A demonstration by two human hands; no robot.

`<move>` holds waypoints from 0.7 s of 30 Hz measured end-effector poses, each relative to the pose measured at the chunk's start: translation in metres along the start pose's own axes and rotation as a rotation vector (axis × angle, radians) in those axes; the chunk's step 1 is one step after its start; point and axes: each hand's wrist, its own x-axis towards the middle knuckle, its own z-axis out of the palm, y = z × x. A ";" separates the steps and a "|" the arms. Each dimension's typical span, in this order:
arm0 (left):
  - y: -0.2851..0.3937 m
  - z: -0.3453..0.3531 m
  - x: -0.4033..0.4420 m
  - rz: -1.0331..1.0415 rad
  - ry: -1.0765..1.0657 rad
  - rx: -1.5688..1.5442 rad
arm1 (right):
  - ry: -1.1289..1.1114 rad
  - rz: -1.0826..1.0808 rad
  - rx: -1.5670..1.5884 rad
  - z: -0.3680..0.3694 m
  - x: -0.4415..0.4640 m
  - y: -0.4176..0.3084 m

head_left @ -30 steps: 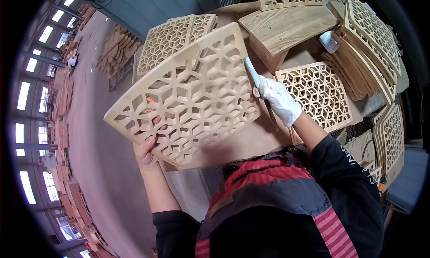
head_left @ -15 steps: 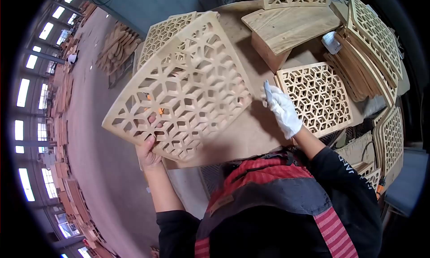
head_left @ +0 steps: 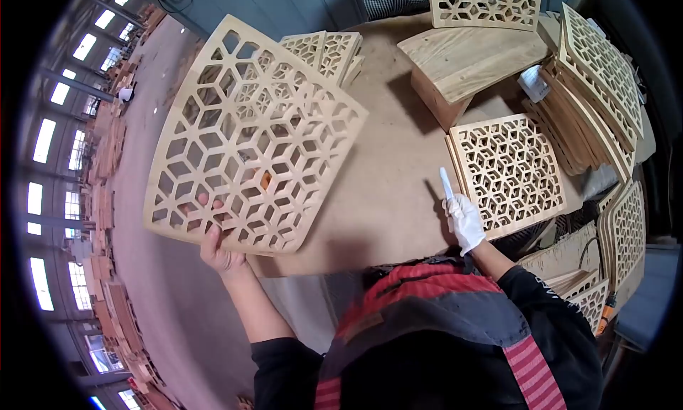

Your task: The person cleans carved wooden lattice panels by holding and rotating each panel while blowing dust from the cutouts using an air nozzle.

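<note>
My bare left hand (head_left: 222, 250) grips the lower edge of a pale wooden lattice panel (head_left: 245, 150), thumb in front and fingertips showing through its holes. The panel is held up over the left part of the table (head_left: 398, 196). My right hand (head_left: 464, 221), in a white glove, is closed around a thin, light-coloured tool (head_left: 446, 182) that points up and away from me. The tool and the panel are apart. Just right of my right hand, a stack of lattice panels (head_left: 509, 169) lies on the table.
More lattice panels (head_left: 338, 54) lie behind the held one. A wooden stand (head_left: 473, 58) is at the back, with an upright panel (head_left: 485, 4) behind it. Curved panels (head_left: 601, 76) stand stacked at the right. Others (head_left: 626, 229) stand at the lower right.
The held panel has turned and moved left with my left hand. My right hand and the tool have drawn away from the panel's edge, down and to the right.
</note>
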 end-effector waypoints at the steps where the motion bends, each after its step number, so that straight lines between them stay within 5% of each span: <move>1: 0.004 -0.002 0.001 0.013 -0.037 0.019 | -0.008 0.038 0.099 0.007 0.005 -0.011; 8: 0.018 0.002 0.005 0.044 -0.069 0.103 | -0.076 0.505 0.863 0.030 -0.004 -0.073; 12: 0.014 0.001 0.007 0.026 -0.098 0.081 | -0.413 0.563 0.791 0.033 -0.053 -0.054; 21: 0.004 -0.006 0.013 -0.050 -0.127 0.010 | -0.310 0.578 0.713 0.034 -0.069 -0.069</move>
